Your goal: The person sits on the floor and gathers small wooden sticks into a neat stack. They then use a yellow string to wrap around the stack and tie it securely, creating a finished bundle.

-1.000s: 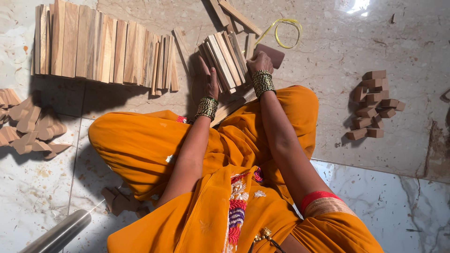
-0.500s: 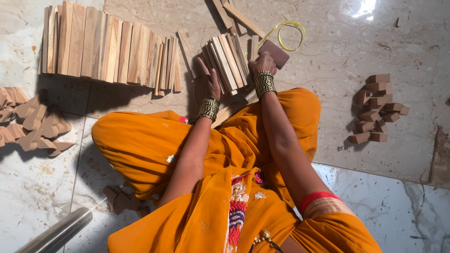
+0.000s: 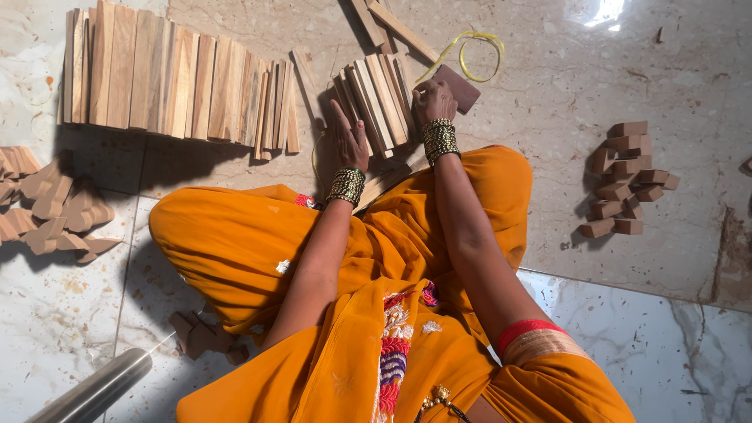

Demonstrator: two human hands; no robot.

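Note:
I sit cross-legged on a marble floor in orange cloth. My left hand (image 3: 345, 135) lies flat with fingers spread against the left side of a small bundle of wooden slats (image 3: 374, 100). My right hand (image 3: 433, 99) is curled at the bundle's right edge, its fingers closed on a dark brown flat block (image 3: 458, 86). Both wrists wear beaded bangles. A yellow band (image 3: 478, 48) loops on the floor just beyond the block.
A long row of upright wooden slats (image 3: 176, 78) stands at far left. Small brown blocks (image 3: 627, 176) are piled to the right, notched wooden pieces (image 3: 47, 207) to the left and by my knee (image 3: 204, 337). A metal cylinder (image 3: 94, 390) lies at the bottom left.
My hands stay at the slat bundle; the right hand has shifted slightly on the brown block. The view has shifted a little with my head.

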